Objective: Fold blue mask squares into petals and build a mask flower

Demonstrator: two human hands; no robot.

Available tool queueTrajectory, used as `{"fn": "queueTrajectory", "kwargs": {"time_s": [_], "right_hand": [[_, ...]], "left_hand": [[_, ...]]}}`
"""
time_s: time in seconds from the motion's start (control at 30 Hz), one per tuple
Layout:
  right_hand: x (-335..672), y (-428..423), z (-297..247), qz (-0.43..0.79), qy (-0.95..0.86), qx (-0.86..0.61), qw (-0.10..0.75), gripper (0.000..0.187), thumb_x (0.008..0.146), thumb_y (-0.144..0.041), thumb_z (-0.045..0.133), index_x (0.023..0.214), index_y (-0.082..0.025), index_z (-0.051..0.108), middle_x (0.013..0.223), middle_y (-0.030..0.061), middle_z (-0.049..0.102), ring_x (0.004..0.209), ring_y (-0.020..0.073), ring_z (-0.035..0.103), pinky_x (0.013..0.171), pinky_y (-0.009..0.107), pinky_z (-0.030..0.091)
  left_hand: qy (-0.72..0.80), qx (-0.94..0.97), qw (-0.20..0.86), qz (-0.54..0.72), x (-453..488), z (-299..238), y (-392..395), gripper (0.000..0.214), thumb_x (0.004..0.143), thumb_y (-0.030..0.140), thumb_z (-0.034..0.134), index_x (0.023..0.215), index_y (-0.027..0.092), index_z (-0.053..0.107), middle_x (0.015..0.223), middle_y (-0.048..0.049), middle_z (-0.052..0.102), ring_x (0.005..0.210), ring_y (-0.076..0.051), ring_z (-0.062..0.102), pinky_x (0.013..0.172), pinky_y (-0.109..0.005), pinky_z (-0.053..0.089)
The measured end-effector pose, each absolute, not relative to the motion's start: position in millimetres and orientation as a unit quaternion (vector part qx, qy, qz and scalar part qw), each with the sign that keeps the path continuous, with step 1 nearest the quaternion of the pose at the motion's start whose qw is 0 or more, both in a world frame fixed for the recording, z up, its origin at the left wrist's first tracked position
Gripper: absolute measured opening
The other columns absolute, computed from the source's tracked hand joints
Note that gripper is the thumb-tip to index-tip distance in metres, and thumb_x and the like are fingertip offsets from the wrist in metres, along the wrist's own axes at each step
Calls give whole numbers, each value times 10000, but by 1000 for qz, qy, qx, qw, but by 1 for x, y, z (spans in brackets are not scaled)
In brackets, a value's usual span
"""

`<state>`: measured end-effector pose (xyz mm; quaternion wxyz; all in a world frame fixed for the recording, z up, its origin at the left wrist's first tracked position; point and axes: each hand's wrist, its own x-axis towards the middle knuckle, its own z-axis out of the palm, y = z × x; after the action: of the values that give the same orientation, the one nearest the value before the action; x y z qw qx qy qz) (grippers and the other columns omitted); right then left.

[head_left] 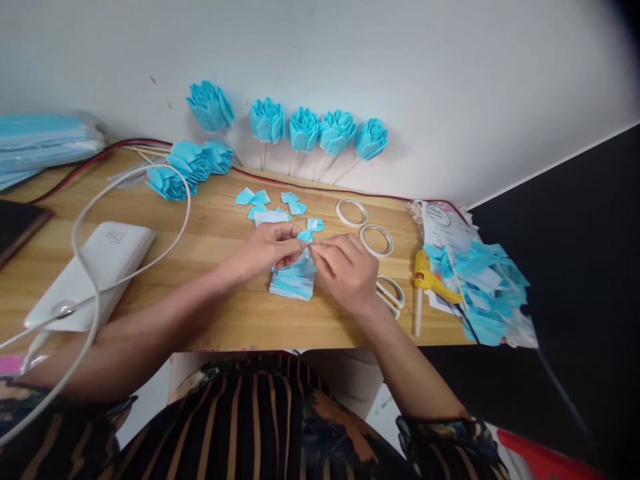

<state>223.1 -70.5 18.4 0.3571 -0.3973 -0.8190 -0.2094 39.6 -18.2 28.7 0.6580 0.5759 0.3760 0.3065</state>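
Observation:
Over the middle of the wooden table, my left hand (277, 248) and my right hand (347, 268) meet fingertip to fingertip. Both pinch a small folded blue piece (305, 236), partly hidden by the fingers. Just below them lies a stack of light blue fabric pieces (293, 285). Beyond my hands are several folded blue petals (260, 197) and a flat pale blue strip (272, 217). Another folded petal (315, 225) rests right past my fingertips. Scissors (395, 291) lie beside my right wrist, their blades hidden.
Two tape rolls (377, 241) lie right of centre. A yellow glue gun (425, 273) stands near a bag of blue scraps (490, 287). Finished blue flowers on sticks (303, 129) lean against the wall; others (187, 167) lie left. A white power bank (95, 273) trails a looping cable.

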Motion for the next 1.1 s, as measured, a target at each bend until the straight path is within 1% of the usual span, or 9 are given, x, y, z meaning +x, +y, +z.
{"fn": "queueTrajectory", "kwargs": {"time_s": [0.13, 0.27, 0.37, 0.47, 0.57, 0.63, 0.83, 0.97, 1.1], "right_hand": [[227, -73, 27, -149, -837, -405, 337, 164, 943, -109, 581, 1006, -198, 703, 894, 49, 743, 820, 184, 626, 720, 323, 512], [234, -75, 37, -67, -851, -417, 312, 272, 938, -124, 533, 1131, -206, 706, 990, 73, 718, 895, 211, 624, 765, 373, 520], [236, -74, 36, 15, -791, -464, 399, 316, 971, -158, 480, 1223, -230, 657, 978, 53, 692, 892, 187, 630, 793, 369, 532], [235, -67, 30, 156, -678, -527, 489, 318, 991, -226, 485, 1294, -252, 576, 1008, 36, 694, 871, 154, 645, 749, 316, 556], [230, -60, 24, 308, -645, -507, 482, 379, 985, -282, 508, 1363, -268, 512, 1033, 40, 700, 884, 158, 660, 710, 299, 575], [225, -56, 22, 370, -645, -476, 470, 403, 984, -305, 511, 1386, -272, 496, 1010, 37, 696, 885, 163, 660, 720, 311, 584], [218, -47, 19, 406, -621, -480, 468, 491, 901, -322, 638, 1372, -240, 526, 892, 0, 653, 779, 133, 607, 685, 281, 537], [217, -39, 16, 397, -623, -490, 462, 486, 870, -285, 635, 1346, -221, 559, 823, -21, 630, 732, 125, 582, 674, 279, 508], [216, -34, 9, 384, -618, -487, 484, 483, 853, -263, 634, 1330, -221, 578, 791, -34, 613, 717, 123, 574, 677, 278, 498]], "left_hand": [[356, 570, 671, 312, 39, 24, -16, 182, 769, 217, 628, 613, 167, 548, 525, 30, 533, 459, -64, 453, 459, -204, 359], [352, 562, 673, 327, 39, 22, -14, 200, 769, 279, 650, 630, 172, 553, 527, 24, 534, 463, -72, 452, 455, -212, 352], [353, 561, 666, 342, 39, 24, -14, 197, 777, 293, 665, 666, 174, 554, 520, 33, 523, 469, -72, 439, 463, -209, 336], [356, 565, 657, 349, 39, 27, -15, 175, 784, 297, 679, 723, 172, 573, 518, 49, 504, 468, -69, 414, 466, -207, 314], [356, 569, 652, 353, 39, 27, -16, 187, 791, 326, 689, 776, 167, 591, 536, 57, 501, 471, -68, 408, 471, -211, 315], [358, 572, 645, 357, 39, 25, -16, 209, 780, 340, 706, 799, 164, 594, 544, 62, 500, 477, -68, 409, 479, -215, 320], [360, 587, 619, 378, 41, 24, -14, 218, 764, 344, 712, 792, 167, 589, 569, 67, 492, 492, -68, 408, 487, -224, 318], [373, 622, 586, 361, 39, 22, -12, 209, 822, 345, 658, 746, 174, 565, 552, 59, 484, 492, -72, 410, 491, -227, 312], [377, 632, 580, 348, 38, 20, -11, 226, 843, 362, 634, 740, 183, 542, 538, 60, 481, 486, -76, 416, 492, -226, 320]]}}
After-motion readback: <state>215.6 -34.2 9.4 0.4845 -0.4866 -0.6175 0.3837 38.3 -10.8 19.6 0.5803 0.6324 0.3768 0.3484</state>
